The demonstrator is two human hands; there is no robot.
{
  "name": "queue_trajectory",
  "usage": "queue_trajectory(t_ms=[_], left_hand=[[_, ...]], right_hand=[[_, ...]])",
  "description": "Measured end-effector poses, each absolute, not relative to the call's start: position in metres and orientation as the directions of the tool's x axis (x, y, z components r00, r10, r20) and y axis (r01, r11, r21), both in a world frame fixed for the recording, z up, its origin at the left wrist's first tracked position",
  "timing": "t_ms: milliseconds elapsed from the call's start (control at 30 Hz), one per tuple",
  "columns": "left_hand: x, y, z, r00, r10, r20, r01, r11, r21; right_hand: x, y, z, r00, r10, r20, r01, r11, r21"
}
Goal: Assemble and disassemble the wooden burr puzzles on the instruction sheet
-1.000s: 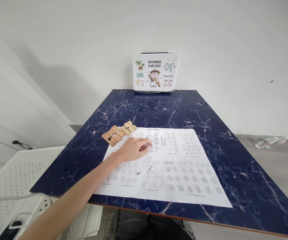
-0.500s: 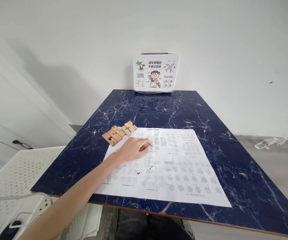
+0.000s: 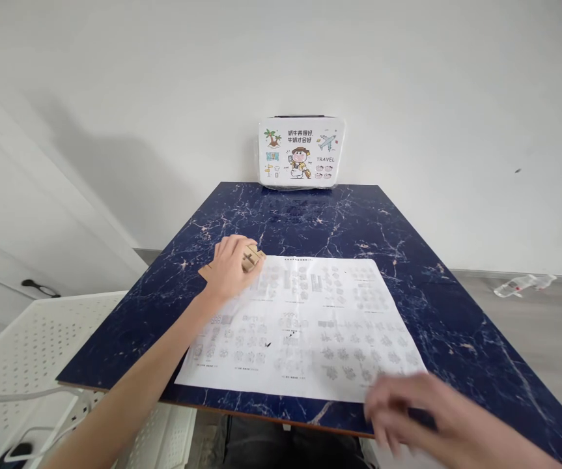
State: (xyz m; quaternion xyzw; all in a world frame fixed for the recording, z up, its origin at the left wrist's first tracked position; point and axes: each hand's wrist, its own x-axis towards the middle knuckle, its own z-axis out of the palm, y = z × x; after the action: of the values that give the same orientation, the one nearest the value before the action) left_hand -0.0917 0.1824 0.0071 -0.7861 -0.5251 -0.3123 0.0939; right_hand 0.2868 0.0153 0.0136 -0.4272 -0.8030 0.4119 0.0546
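My left hand (image 3: 230, 268) lies over a row of flat wooden puzzle pieces (image 3: 249, 258) with cut-out shapes, at the far left corner of a printed sheet. Its fingers curl over the pieces and the thumb rests along their right side; the hand hides most of the row. The white paper sheet (image 3: 305, 319) carries rows of small grey figures and a few dark specks. At the sheet's near right corner is my right hand (image 3: 407, 407), smeared by motion. Whether anything is in its fingers I cannot make out.
The sheet lies on a dark blue marbled table (image 3: 310, 225). A white box with cartoon prints (image 3: 302, 153) stands at its back against the wall. On the left is a white perforated shelf (image 3: 66, 332) with a cable. A clear plastic bottle (image 3: 523, 285) lies on the floor at right.
My left hand has moved left and back from the sheet onto the wooden pieces. My right hand has come into view at the lower right.
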Motion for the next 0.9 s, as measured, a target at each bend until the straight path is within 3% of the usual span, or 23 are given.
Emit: queue_trajectory(t_ms=[67,133,267,333,500,667,900], left_hand=[[-0.107,0.184,0.009,0.201,0.825,0.529,0.902,-0.366,0.228],[-0.124,0.184,0.007,0.233,0.883,0.409,0.907,-0.348,0.235],[-0.149,0.173,-0.006,0.236,0.935,0.265,0.928,-0.298,0.225],[-0.155,0.167,-0.013,0.185,0.949,0.254,0.939,-0.248,0.24],[-0.156,0.166,-0.024,0.111,0.952,0.285,0.939,-0.194,0.284],[-0.158,0.173,-0.023,0.054,0.951,0.303,0.931,-0.158,0.329],[-0.155,0.167,-0.017,0.035,0.953,0.301,0.946,-0.129,0.297]], right_hand=[[0.266,0.059,0.025,-0.592,0.793,-0.14,0.549,0.27,-0.791],[0.243,0.1,0.026,-0.561,0.828,-0.01,0.51,0.336,-0.792],[0.211,0.155,0.003,-0.515,0.843,0.154,0.617,0.49,-0.616],[0.203,0.168,-0.012,-0.494,0.846,0.199,0.629,0.506,-0.59],[0.202,0.175,-0.029,-0.427,0.88,0.209,0.533,0.431,-0.728],[0.203,0.175,-0.029,-0.445,0.868,0.22,0.538,0.456,-0.709],[0.201,0.175,-0.028,-0.449,0.867,0.218,0.549,0.46,-0.698]])
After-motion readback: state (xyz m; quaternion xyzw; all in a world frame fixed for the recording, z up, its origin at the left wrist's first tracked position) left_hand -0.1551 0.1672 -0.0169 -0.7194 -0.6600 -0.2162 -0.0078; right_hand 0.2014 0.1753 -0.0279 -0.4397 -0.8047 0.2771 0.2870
